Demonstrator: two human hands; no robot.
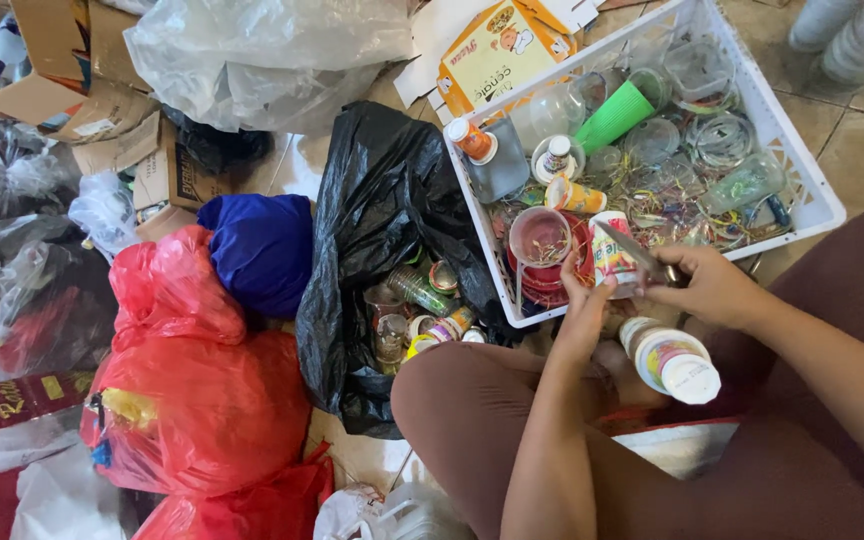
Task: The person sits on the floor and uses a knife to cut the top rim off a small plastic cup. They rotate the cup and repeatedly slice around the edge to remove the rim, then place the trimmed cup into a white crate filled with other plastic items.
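I count two hands | one white crate | one black bag | one blue bag | one green cup | one orange carton

cardboard box cropped, cup partly covered

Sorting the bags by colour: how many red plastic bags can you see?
3: one upper, one large middle, one at the bottom edge, all at left. More may be hidden.
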